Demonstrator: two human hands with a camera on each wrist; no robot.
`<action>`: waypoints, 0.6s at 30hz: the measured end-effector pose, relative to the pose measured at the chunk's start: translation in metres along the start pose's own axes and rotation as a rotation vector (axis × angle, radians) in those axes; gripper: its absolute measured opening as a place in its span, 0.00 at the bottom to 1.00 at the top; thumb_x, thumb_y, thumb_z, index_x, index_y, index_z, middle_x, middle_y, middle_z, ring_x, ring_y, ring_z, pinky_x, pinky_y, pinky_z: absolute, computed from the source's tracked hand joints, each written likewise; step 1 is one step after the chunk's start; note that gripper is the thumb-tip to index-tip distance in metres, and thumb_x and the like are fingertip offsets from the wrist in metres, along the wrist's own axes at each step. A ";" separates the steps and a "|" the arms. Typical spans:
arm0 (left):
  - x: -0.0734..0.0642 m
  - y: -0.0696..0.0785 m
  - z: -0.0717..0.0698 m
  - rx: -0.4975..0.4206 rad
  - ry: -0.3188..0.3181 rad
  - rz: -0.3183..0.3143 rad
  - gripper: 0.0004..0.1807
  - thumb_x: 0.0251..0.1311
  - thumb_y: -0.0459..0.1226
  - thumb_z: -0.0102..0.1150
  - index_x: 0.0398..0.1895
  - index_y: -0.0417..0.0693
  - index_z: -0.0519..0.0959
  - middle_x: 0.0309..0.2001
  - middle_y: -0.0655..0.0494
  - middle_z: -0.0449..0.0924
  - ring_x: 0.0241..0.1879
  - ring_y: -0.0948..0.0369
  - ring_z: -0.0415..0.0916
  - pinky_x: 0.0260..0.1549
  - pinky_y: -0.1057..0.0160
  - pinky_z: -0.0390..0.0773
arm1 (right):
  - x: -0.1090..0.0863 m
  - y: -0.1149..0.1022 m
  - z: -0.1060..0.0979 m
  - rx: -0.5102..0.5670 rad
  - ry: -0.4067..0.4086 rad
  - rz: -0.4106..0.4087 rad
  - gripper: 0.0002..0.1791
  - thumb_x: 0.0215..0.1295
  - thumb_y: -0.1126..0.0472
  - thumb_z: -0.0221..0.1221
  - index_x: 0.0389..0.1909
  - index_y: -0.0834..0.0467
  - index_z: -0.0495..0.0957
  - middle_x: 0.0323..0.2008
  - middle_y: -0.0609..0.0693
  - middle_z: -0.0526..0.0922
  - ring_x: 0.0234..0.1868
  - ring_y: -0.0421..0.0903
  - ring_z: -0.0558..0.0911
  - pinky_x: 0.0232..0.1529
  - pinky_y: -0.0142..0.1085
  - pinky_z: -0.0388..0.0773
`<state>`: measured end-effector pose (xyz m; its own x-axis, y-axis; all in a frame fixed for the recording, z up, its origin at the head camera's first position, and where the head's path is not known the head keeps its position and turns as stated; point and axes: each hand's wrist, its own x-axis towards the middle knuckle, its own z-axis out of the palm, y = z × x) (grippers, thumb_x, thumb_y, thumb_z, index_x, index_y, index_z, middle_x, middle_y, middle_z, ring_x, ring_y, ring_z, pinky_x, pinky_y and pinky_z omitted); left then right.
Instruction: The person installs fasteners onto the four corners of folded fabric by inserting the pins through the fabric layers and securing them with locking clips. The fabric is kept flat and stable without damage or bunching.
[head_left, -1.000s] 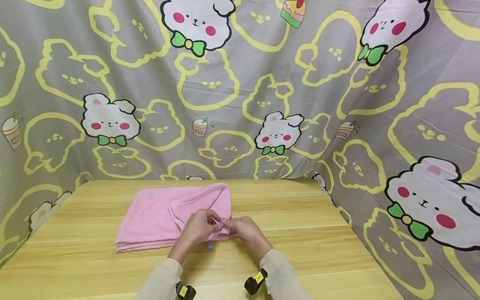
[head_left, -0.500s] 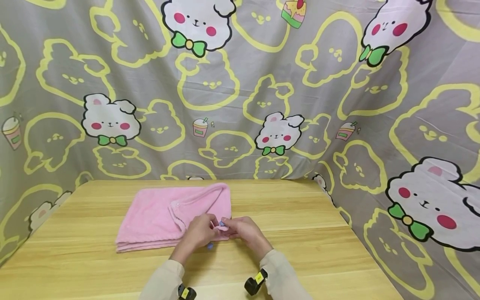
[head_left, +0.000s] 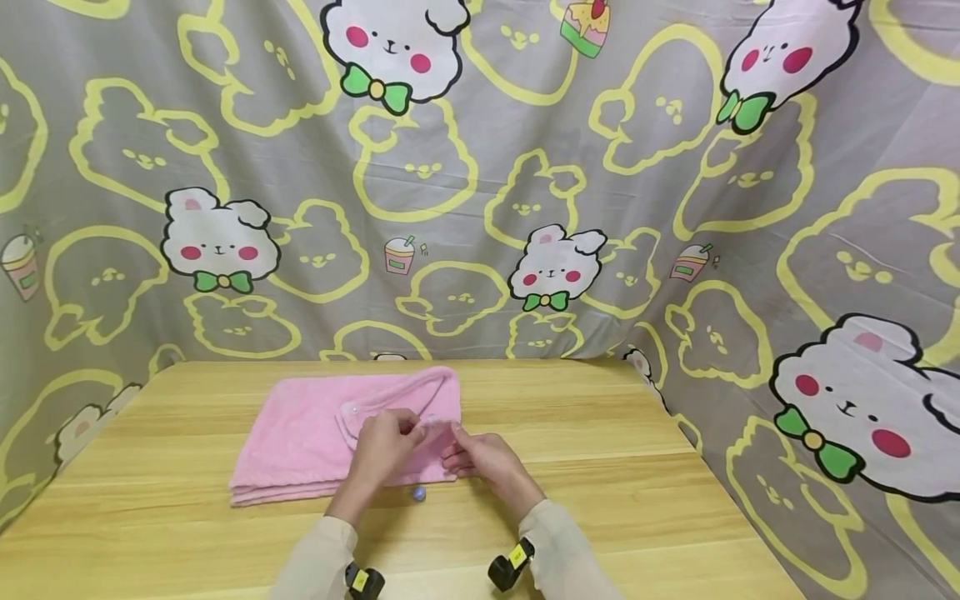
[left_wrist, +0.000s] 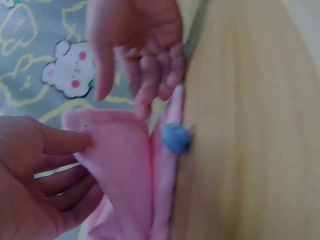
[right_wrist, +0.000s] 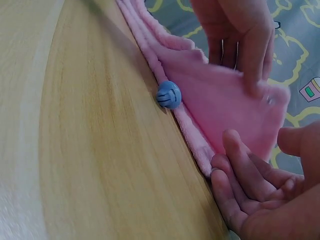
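A folded pink plush cloth (head_left: pixel 300 429) lies on the table. My left hand (head_left: pixel 384 446) pinches its near right corner between thumb and fingers and holds it raised. A small shiny clear piece (right_wrist: pixel 270 100) sits in that raised corner, close to the left fingertips. My right hand (head_left: pixel 489 460) is just right of the cloth, its fingers loosely bent and spread and nothing seen in its grasp; the fingertips are close to the cloth's lower layers. A small round blue slotted fastener (right_wrist: pixel 169 95) lies on the table against the cloth's front edge, also in the left wrist view.
The wooden table (head_left: pixel 622 500) runs back to a grey curtain (head_left: pixel 480 183) with cartoon print, which also encloses both sides. Another corner of the cloth is folded back, with a small white dot (head_left: pixel 355 410) on it.
My left hand has lifted the corner up and leftward. The right hand has let go of it, and the blue piece seen there earlier no longer shows. The blue fastener on the table stays put.
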<state>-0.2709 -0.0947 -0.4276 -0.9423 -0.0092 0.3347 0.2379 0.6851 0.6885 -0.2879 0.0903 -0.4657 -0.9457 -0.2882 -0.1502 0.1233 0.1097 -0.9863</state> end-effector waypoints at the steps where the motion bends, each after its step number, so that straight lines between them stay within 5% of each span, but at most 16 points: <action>1: 0.002 -0.001 -0.004 -0.011 0.023 -0.013 0.04 0.57 0.34 0.70 0.26 0.48 0.86 0.23 0.58 0.85 0.24 0.62 0.74 0.30 0.59 0.73 | 0.000 0.000 0.000 -0.005 -0.002 0.000 0.30 0.78 0.46 0.51 0.44 0.73 0.83 0.32 0.55 0.89 0.31 0.41 0.86 0.39 0.34 0.83; 10: 0.013 -0.024 -0.037 -0.030 0.187 -0.116 0.08 0.62 0.38 0.66 0.34 0.41 0.88 0.29 0.48 0.89 0.30 0.54 0.83 0.37 0.52 0.77 | 0.001 0.000 0.000 -0.018 0.000 0.015 0.28 0.78 0.48 0.51 0.42 0.72 0.84 0.31 0.53 0.89 0.29 0.39 0.84 0.38 0.32 0.83; 18: 0.012 -0.047 -0.053 -0.009 0.185 -0.218 0.11 0.62 0.41 0.65 0.32 0.40 0.89 0.30 0.47 0.89 0.33 0.51 0.83 0.37 0.53 0.75 | 0.000 0.000 0.000 -0.027 -0.007 0.004 0.27 0.78 0.49 0.52 0.43 0.72 0.84 0.31 0.52 0.89 0.30 0.38 0.84 0.39 0.33 0.83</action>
<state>-0.2812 -0.1657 -0.4218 -0.9125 -0.2893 0.2892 0.0371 0.6455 0.7629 -0.2880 0.0908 -0.4654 -0.9431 -0.2941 -0.1549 0.1191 0.1361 -0.9835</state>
